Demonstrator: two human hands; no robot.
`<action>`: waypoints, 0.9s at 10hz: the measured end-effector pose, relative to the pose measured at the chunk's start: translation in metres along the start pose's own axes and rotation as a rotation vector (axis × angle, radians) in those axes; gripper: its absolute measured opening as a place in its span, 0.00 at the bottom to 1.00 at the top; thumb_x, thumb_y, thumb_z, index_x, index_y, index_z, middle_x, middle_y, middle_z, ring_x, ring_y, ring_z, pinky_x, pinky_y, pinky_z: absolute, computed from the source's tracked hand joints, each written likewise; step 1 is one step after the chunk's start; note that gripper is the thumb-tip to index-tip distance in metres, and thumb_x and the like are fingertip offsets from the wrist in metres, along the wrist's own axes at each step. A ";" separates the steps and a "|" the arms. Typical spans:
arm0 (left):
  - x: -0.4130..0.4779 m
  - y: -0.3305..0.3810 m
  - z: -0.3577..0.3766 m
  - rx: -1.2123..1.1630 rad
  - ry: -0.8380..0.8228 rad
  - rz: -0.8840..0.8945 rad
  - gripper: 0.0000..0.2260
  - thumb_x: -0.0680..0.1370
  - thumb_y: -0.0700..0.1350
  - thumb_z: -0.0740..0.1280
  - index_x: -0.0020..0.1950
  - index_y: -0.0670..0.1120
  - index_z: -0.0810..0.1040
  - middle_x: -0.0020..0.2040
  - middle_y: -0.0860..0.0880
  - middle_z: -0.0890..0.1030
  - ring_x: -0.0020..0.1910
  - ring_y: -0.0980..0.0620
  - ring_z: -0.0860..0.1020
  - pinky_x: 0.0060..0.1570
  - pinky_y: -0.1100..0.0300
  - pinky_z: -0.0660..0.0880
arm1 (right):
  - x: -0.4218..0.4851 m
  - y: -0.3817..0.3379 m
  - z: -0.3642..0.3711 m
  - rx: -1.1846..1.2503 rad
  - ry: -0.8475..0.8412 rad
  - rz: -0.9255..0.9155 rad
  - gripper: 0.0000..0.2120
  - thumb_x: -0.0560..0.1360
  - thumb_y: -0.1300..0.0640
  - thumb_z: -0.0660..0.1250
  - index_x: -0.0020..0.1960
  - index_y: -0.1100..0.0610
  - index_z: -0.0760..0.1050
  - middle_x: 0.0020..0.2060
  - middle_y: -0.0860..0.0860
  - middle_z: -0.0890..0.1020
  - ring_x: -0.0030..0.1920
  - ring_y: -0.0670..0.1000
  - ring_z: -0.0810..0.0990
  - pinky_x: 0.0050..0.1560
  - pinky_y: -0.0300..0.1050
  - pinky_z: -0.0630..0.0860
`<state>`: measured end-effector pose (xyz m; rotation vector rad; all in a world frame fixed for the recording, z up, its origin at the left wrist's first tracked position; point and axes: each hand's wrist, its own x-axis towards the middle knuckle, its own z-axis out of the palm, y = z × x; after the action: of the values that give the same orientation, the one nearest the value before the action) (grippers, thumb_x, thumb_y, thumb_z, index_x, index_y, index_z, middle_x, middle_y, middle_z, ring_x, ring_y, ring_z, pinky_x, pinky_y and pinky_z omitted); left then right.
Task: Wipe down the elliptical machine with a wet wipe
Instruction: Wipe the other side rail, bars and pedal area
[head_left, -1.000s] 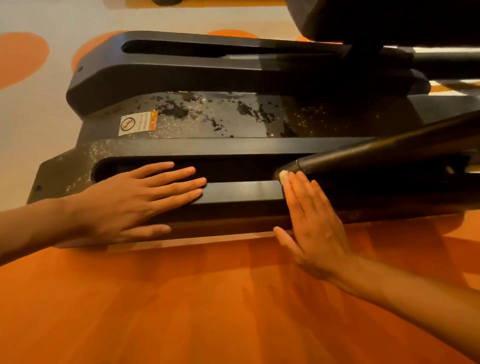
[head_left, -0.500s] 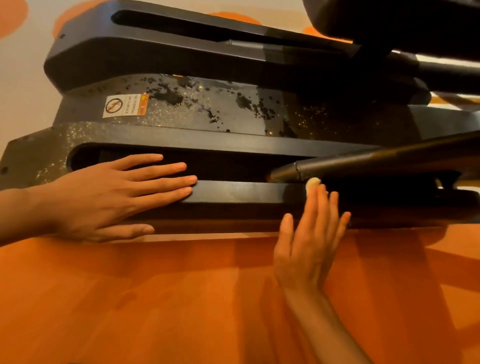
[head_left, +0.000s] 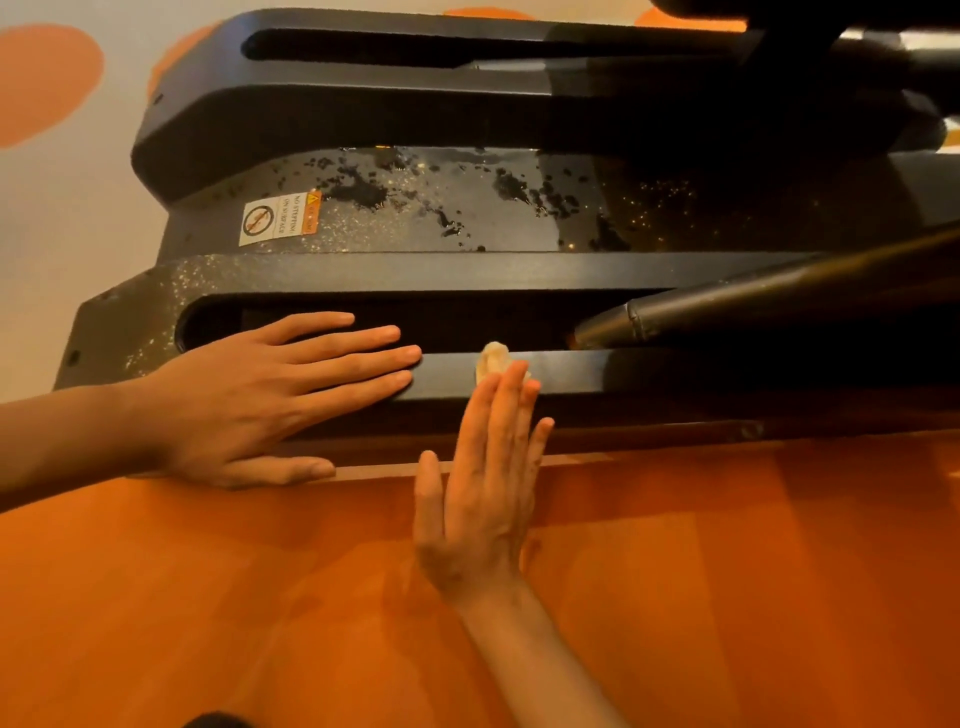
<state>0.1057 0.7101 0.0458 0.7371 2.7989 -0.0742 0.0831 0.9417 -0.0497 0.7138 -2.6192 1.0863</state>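
The black base of the elliptical machine (head_left: 467, 270) lies across the upper half of the view, its middle panel wet and speckled. My left hand (head_left: 270, 395) rests flat on the near rail with straight fingers. My right hand (head_left: 488, 467) lies flat too, its straight fingers pressing a small pale wet wipe (head_left: 493, 358) onto the same rail. Only a bit of the wipe shows beyond the fingertips.
A dark pedal arm (head_left: 753, 306) slants over the near slot at the right. A white and orange warning sticker (head_left: 280, 218) sits on the wet panel. Orange floor (head_left: 675, 571) fills the lower half, with pale floor (head_left: 62, 208) at the upper left.
My right hand has slid the wipe leftwards along the near rail, away from the pedal arm's end and closer to my left hand. My left hand stays flat in place.
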 end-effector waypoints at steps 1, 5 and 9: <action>0.002 -0.003 -0.003 0.018 0.045 0.043 0.34 0.85 0.63 0.49 0.85 0.43 0.54 0.85 0.43 0.56 0.84 0.43 0.55 0.78 0.40 0.55 | 0.006 0.046 -0.010 -0.064 0.044 -0.024 0.35 0.81 0.52 0.54 0.82 0.62 0.45 0.83 0.55 0.41 0.83 0.57 0.42 0.81 0.59 0.38; 0.003 -0.006 0.003 0.029 0.101 0.083 0.34 0.86 0.62 0.45 0.85 0.42 0.53 0.85 0.43 0.55 0.84 0.43 0.55 0.78 0.41 0.55 | -0.002 0.006 0.006 0.161 0.068 0.079 0.36 0.79 0.51 0.52 0.81 0.65 0.45 0.82 0.60 0.43 0.83 0.62 0.43 0.81 0.59 0.40; 0.003 -0.007 0.006 0.045 0.138 0.084 0.34 0.86 0.63 0.45 0.85 0.42 0.53 0.85 0.44 0.55 0.84 0.43 0.53 0.79 0.42 0.53 | 0.047 0.112 -0.045 -0.101 0.326 0.100 0.29 0.81 0.55 0.48 0.79 0.66 0.62 0.78 0.61 0.65 0.81 0.59 0.56 0.79 0.67 0.43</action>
<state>0.1008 0.7046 0.0386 0.9022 2.9003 -0.0741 -0.0142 1.0253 -0.0687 0.3530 -2.4275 0.9923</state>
